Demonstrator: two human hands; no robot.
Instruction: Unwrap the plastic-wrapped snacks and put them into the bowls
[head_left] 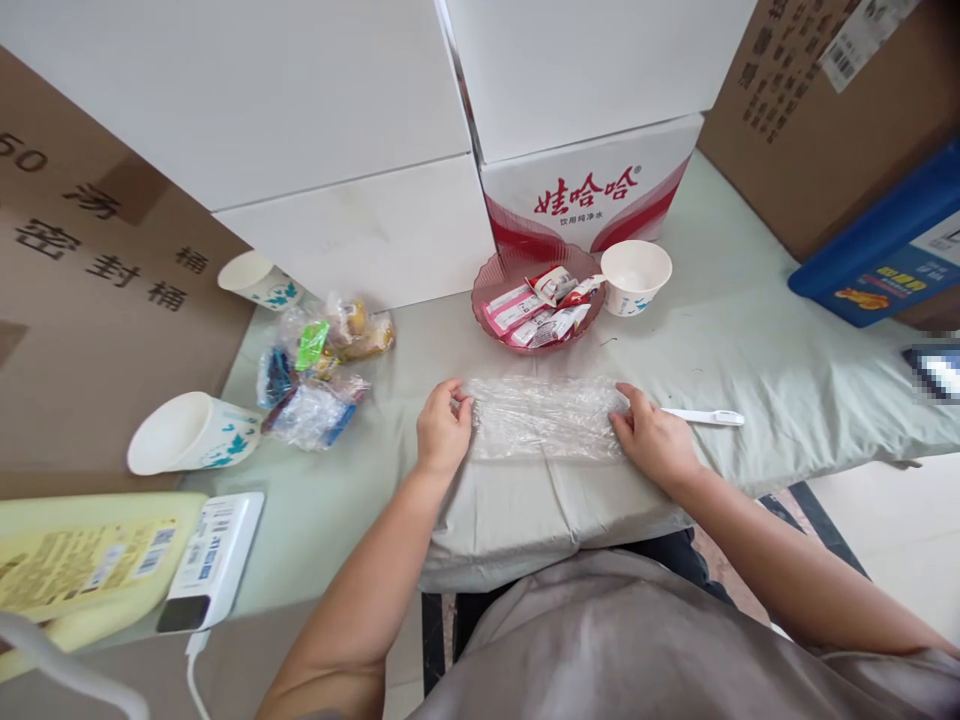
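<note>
A crinkled sheet of clear plastic film (547, 420) lies stretched across the cloth-covered table in front of me. Its left end is pinched by my left hand (444, 428), thumb and fingers closed on the edge. At the opposite end, my right hand (656, 437) grips the film between thumb and forefinger. Just beyond my right hand a white plastic knife-like tool (709, 417) rests on the cloth, partly hidden by that hand. Behind the film stands a pink ribbed glass bowl (487, 275) holding several small wrapped packets (551, 310).
Beside the bowl is a paper cup (636, 278). On the left are wrapped snacks (322, 370), two more cups (196, 435), a yellow jug (82, 550) and a white power bank (214, 560) with a cable. White boxes (360, 235) line the back; a blue container (885, 260) stands right.
</note>
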